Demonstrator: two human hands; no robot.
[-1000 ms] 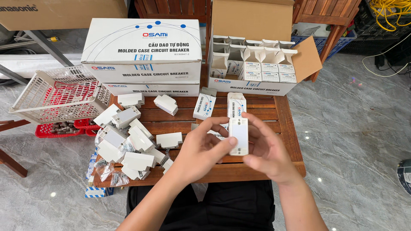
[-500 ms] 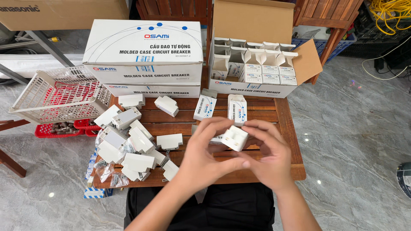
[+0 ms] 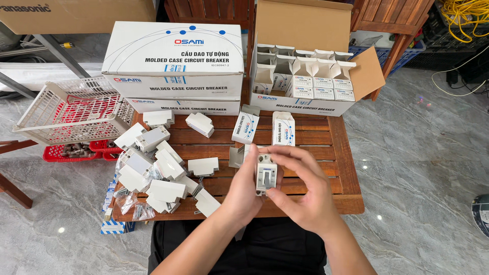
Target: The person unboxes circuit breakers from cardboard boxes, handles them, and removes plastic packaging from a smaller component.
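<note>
Over the near edge of a slatted wooden table (image 3: 346,153), both my hands hold one small white circuit breaker (image 3: 266,175) upright, its grey toggle facing me. My left hand (image 3: 243,192) cups it from the left and below. My right hand (image 3: 300,191) wraps it from the right, fingers curled over its top. Just behind the hands lies an opened small white carton (image 3: 238,155). Two small white cartons with blue print (image 3: 245,127) (image 3: 283,129) stand further back on the table.
A heap of white breaker parts (image 3: 153,168) and plastic bags covers the table's left side. Two stacked big white boxes (image 3: 173,61) stand at the back left, an open carton (image 3: 310,76) of small boxes at the back right. A white plastic basket (image 3: 71,109) tilts at left.
A second ago my hands held a long white piece upright. They turned it over and drew closer together; now the breaker stands upright with its toggle facing me.
</note>
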